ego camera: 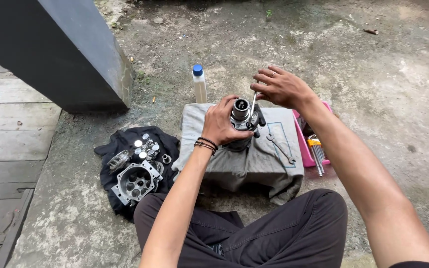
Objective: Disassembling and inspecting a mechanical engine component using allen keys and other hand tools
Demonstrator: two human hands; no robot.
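Nearest to us are our crossed legs in dark trousers (274, 228), seated on the concrete ground (383, 84). Just beyond our knees stands a low block draped in a grey cloth (254, 159), with a combination wrench (280, 148) lying flat on its right side. To the left, on a black cloth (120, 144), we see a metal cylinder housing (136, 182) with round bores, and small shiny parts (147, 146) just behind it. Our left hand (223, 121), beaded bracelets at the wrist, is wrapped around the metal compressor body (242, 121) that stands upright on the grey cloth; this grip is closed on it from the left. Our right hand (281, 88) hovers above and to the right, its fingers pinched on a thin metal tool (252, 103) that slants down to the top of the body. At the right edge of the cloth sits a pink tray (305, 146), with a set of hex keys (317, 154) beside it. Farther off, a white bottle with a blue cap (199, 84) stands on the ground, and a dark pillar (75, 54) rises at the far left beside wooden boards (6, 129).
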